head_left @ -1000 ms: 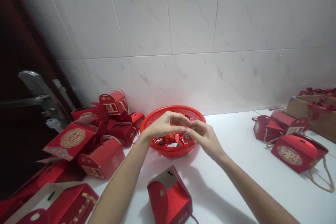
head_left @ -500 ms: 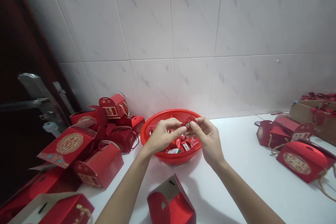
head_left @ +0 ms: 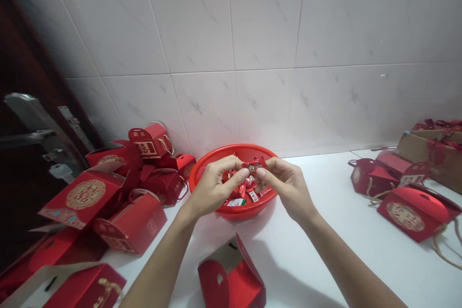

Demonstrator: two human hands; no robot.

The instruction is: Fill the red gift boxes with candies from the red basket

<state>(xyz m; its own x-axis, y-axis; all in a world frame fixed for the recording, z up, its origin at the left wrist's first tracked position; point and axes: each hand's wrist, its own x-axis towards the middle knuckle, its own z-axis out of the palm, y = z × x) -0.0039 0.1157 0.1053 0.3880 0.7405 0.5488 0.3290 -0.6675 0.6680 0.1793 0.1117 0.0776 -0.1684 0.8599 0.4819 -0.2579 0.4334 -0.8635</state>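
Observation:
A small red wrapped candy (head_left: pixel 254 165) with a printed figure is stretched between my two hands, above a red plastic basket (head_left: pixel 202 160). My left hand (head_left: pixel 218 182) pinches its left end between thumb and fingers. On the other end, the thumb and fingers of my right hand (head_left: pixel 287 184) are closed. Several more wrapped candies (head_left: pixel 249 191) lie in the basket, partly hidden by my hands. Between my forearms, an open red gift box (head_left: pixel 231 274) stands on the white table, cut off by the lower edge of the view.
Red gift boxes (head_left: pixel 132 221) with gold print are heaped on the left, near a dark door with a metal handle (head_left: pixel 34 137). More red boxes (head_left: pixel 415 214) with rope handles and a cardboard box (head_left: pixel 411 147) stand right. A tiled wall (head_left: pixel 267 106) rises behind.
The candy is now turned with its printed face showing, and my fingertips have drawn apart toward its ends. The whole view has shifted slightly.

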